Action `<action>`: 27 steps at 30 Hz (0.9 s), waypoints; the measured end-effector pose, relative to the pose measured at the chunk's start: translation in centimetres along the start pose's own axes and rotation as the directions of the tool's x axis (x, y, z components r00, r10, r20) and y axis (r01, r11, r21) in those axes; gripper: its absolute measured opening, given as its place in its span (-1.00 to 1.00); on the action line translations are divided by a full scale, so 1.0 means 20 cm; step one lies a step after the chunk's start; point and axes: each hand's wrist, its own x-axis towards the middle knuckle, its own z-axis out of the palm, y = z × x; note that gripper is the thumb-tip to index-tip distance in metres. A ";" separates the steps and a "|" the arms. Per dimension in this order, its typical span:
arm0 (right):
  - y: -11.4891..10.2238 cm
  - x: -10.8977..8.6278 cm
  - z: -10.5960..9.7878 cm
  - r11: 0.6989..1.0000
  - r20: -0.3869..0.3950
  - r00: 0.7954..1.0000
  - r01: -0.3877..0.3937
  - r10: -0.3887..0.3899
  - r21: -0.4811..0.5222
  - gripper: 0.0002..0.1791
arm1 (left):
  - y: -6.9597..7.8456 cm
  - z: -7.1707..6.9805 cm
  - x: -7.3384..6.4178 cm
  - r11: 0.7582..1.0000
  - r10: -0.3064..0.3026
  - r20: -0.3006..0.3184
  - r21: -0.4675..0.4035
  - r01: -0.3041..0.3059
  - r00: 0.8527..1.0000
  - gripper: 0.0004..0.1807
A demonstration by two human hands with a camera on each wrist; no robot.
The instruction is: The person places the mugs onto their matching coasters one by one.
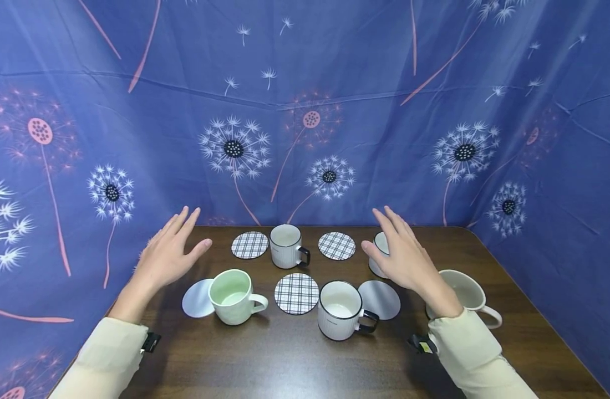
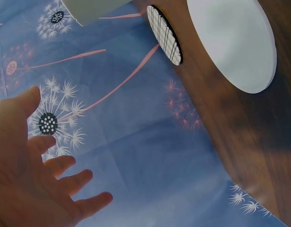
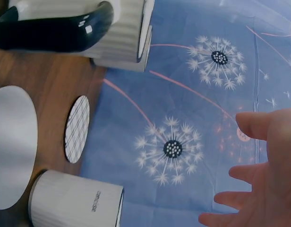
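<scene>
My left hand [image 1: 171, 252] hovers over the table's left side with its fingers straight and thumb spread, touching nothing. Near it stand a green mug [image 1: 235, 313] and a plain pale coaster [image 1: 195, 299]. Raised over the right side, my right hand [image 1: 406, 256] also has straight fingers and holds nothing. It partly hides a white mug [image 1: 376, 269] behind it, and its wrist covers part of a large cream mug [image 1: 467, 285]. Two white mugs with black handles stand between the hands, one at the back [image 1: 286, 255], one in front [image 1: 337, 327]. In both wrist views the palms are bare.
Plaid round coasters lie at the back left [image 1: 250, 245], back right [image 1: 337, 246] and middle [image 1: 296, 293]. Another plain coaster [image 1: 382, 299] sits beside the front mug. A blue dandelion-patterned cloth [image 1: 285, 138] hangs behind the wooden table [image 1: 245, 366] and along its sides.
</scene>
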 end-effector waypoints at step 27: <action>-0.14 0.16 -0.03 0.939 0.133 0.988 0.025 -0.075 0.344 -0.28 | -0.06 0.08 0.15 0.970 0.119 0.046 -0.219 -0.106 0.992 -0.11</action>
